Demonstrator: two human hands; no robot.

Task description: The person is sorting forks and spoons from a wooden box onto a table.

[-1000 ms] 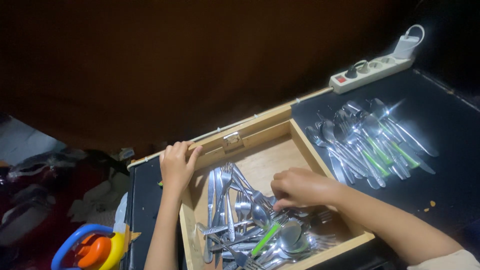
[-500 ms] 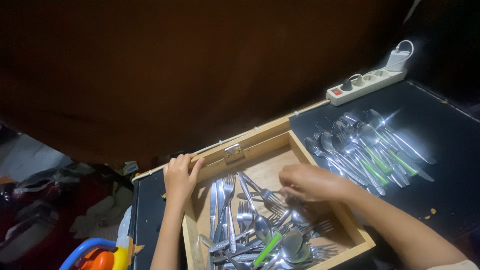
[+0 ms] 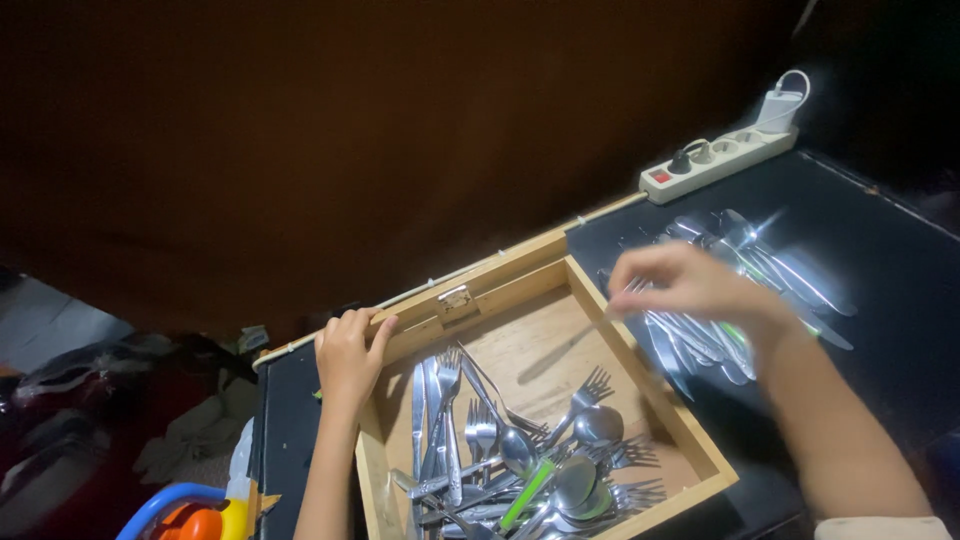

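Fork blurred in right hand fingers pinching it, left hand gripping wooden box rim, cutlery pile partly hidden

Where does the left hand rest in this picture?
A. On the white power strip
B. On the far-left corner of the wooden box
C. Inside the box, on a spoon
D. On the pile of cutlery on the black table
B: the left hand grips the rim of the wooden box at its far-left corner, while the right hand is over by the cutlery pile on the table.
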